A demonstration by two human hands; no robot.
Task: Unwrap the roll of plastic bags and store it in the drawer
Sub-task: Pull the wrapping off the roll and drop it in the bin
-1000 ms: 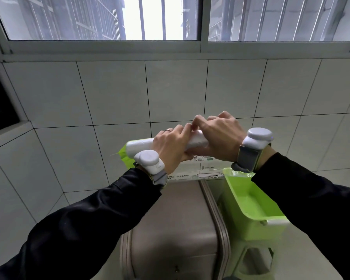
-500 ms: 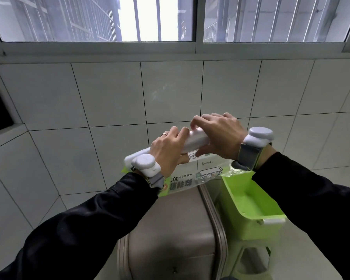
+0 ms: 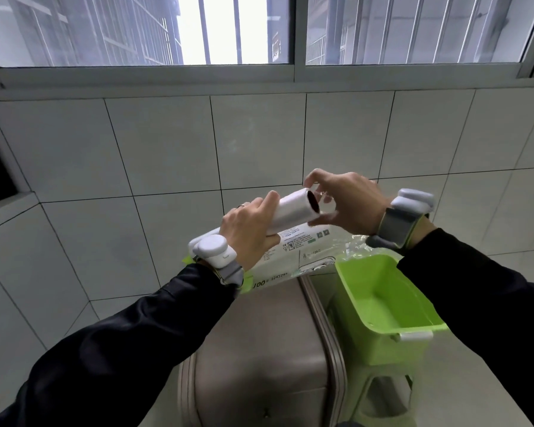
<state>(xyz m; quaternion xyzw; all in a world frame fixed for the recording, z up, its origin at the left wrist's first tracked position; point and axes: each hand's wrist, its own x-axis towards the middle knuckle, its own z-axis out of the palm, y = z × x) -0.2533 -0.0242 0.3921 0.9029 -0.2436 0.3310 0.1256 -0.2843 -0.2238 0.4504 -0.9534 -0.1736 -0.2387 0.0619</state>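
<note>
Two hands up at chest height before a tiled wall. We see the left hand gripping the roll of plastic bags, fingers curled round its middle. Long axis runs from 8 o'clock up to 2 o'clock; the open dark core end points toward 2 o'clock, tilted upward. Right hand sits just at that end, fingers curled and pinching clear film there. Printed wrapper hangs loose beneath the roll. At 5 o'clock below, a green bin; at 6 o'clock, a grey padded stool.
</note>
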